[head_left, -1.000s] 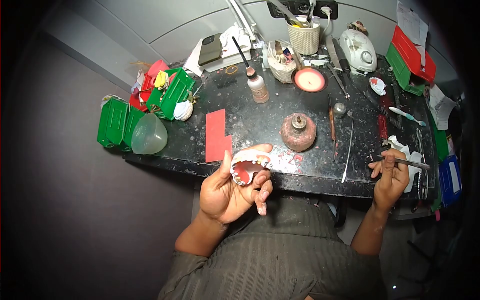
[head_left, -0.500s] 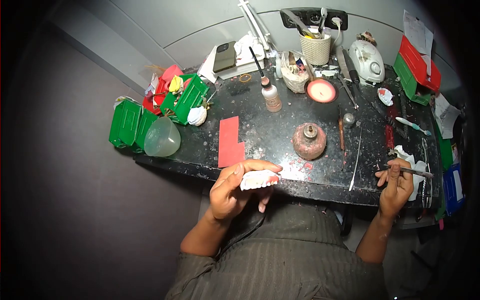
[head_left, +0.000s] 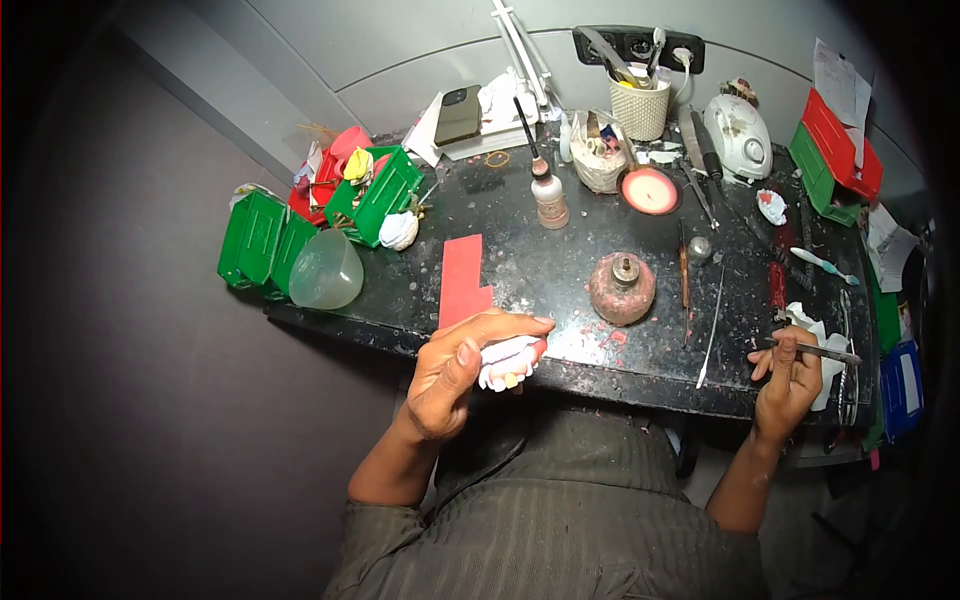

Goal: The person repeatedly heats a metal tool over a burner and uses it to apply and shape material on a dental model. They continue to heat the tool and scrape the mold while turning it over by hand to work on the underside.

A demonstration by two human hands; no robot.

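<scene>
My left hand (head_left: 450, 375) grips a dental cast (head_left: 508, 362), white with teeth and a patch of pink wax, held just in front of the bench edge. Thumb and fingers wrap its back and sides, hiding part of it. Over the right end of the bench, my right hand (head_left: 788, 385) pinches a slim metal wax knife (head_left: 825, 352), its end pointing right. A crumpled white tissue (head_left: 830, 375) lies just behind that hand. Beyond my left hand a red wax sheet (head_left: 461, 280) rests flat on the bench.
A spirit burner (head_left: 622, 290) stands mid-bench, with a dropper bottle (head_left: 549, 200) and a dish of pink wax (head_left: 650, 190) behind. Green boxes (head_left: 255, 240) and a translucent bowl (head_left: 327, 270) sit at left. A thin probe (head_left: 711, 330) and a toothbrush (head_left: 824, 265) lie at right.
My left hand has tilted the dental cast, turning its teeth more downward and toward me. My right hand keeps nearly the same place with the wax knife. The whole view has shifted slightly.
</scene>
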